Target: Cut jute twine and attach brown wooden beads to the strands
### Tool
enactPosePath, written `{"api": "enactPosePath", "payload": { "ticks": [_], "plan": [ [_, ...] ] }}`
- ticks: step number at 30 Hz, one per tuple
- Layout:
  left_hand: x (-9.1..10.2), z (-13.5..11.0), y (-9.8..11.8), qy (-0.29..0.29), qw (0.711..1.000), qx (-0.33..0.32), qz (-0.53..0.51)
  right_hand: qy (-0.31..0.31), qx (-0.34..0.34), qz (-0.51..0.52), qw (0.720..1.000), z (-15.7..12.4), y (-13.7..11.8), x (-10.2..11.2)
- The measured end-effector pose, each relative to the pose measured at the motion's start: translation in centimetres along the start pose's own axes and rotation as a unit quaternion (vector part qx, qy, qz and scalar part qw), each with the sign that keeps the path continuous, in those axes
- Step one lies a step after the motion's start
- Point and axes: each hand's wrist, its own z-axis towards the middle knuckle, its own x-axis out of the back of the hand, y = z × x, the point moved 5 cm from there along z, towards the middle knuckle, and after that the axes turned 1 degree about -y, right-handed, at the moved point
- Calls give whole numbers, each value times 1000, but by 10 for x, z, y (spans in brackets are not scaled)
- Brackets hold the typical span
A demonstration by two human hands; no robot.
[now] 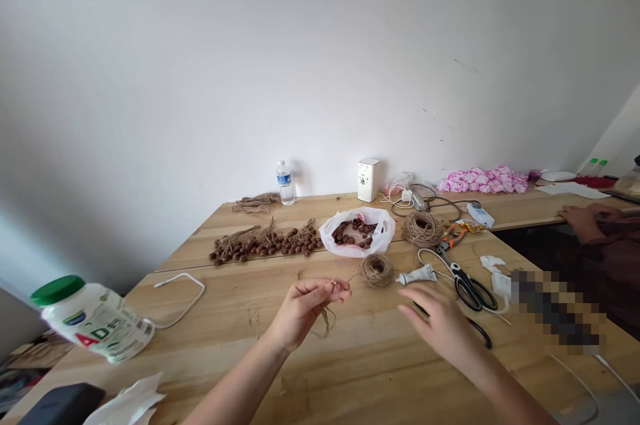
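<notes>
My left hand is raised over the wooden table, its fingertips pinched on a piece of jute twine that dangles in a loop below it. The twine runs on to a small twine ball just beyond the fingers. My right hand hovers to the right with fingers stretched out and nothing in them, near a white glue tube and black scissors.
A white bag of brown beads, a row of beaded twine pieces, a larger twine coil, orange pliers, a water bottle, a white box. A green-capped jar lies at left. Another person's hand rests at far right.
</notes>
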Motion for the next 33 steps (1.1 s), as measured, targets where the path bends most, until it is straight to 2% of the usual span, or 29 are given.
{"api": "enactPosePath", "payload": {
  "ticks": [1,3,5,7,11,17,20,25,33],
  "plan": [
    [-1,0,-1,-2,1000,3,3,54,45,74,995,10,-20,1],
    [0,-1,-2,-1,1000,6,10,102,99,175,974,30,-54,-5],
    [4,0,-2,12,1000,0,11,104,124,237,958,49,-77,-15],
    [10,2,0,34,999,-17,11,83,128,277,949,63,-89,-25],
    [18,7,1,55,997,-42,21,70,97,304,945,75,-87,-36],
    [18,7,-6,79,994,-53,53,25,18,300,954,75,-69,-49],
    [18,6,-7,92,991,-70,62,26,9,329,944,75,-67,-50],
    [22,6,-9,117,989,-82,45,28,-21,442,897,76,-69,-55],
    [16,8,-20,75,996,-56,-3,-34,-114,626,771,72,-73,-77]
  ]
}}
